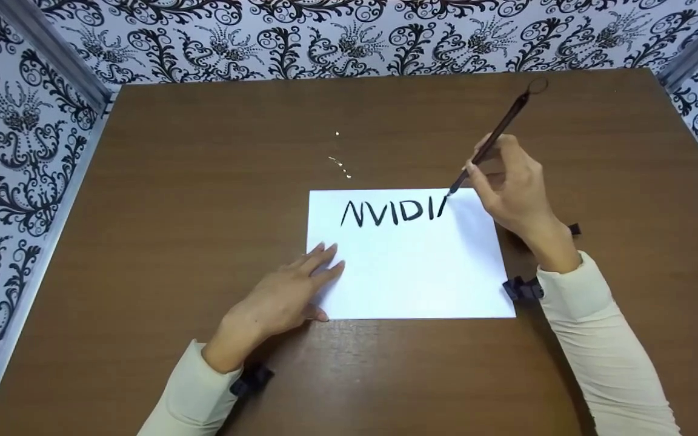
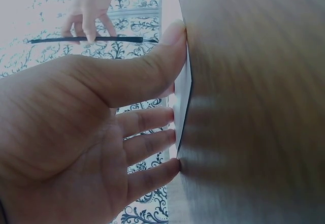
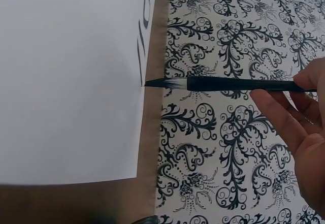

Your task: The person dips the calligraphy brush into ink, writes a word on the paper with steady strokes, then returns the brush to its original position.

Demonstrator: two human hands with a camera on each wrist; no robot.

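Note:
A white sheet of paper (image 1: pixel 409 266) lies on the brown table, with black brushed letters (image 1: pixel 391 212) reading "NVIDI" and one slanted stroke along its top. My right hand (image 1: pixel 509 181) pinches a dark paintbrush (image 1: pixel 500 127) between thumb and fingers. In the right wrist view the black-wetted bristles (image 3: pixel 165 83) of the brush meet the paper at the end of the slanted stroke. My left hand (image 1: pixel 279 297) rests on the paper's lower left edge with fingers extended. The left wrist view shows its thumb (image 2: pixel 170 46) and fingertips touching the sheet's edge.
The wooden table (image 1: pixel 173 212) spreads around the paper. Several small pale specks (image 1: pixel 340 165) lie behind the sheet. Black-and-white patterned walls (image 1: pixel 349 42) with grey corner strips stand behind and at the sides. A dark wrist mount (image 1: pixel 252 380) sits under the left sleeve.

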